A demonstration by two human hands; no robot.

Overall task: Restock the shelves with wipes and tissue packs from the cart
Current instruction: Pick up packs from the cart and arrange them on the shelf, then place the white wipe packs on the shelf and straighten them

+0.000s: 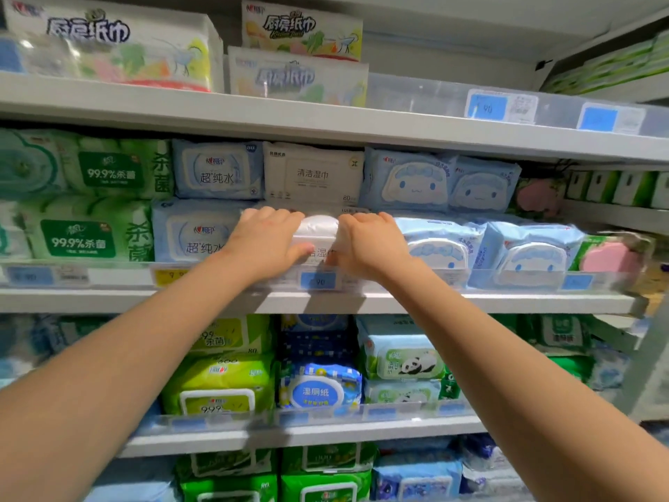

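Note:
A white wipes pack [318, 233] sits at the middle of the second shelf [217, 300], under another white pack [313, 175] of the same kind. My left hand [266, 240] grips its left end, thumb on the front face. Its right end is held by my right hand [367, 244], fingers curled over the top edge. The pack rests behind the clear shelf lip. The cart is out of view.
Green wipes packs [87, 237] and blue packs [192, 237] fill the shelf to the left; blue cartoon packs [438, 248] lie to the right. Kitchen tissue packs [116, 41] stand on the top shelf. More wipes [318, 389] fill the lower shelves.

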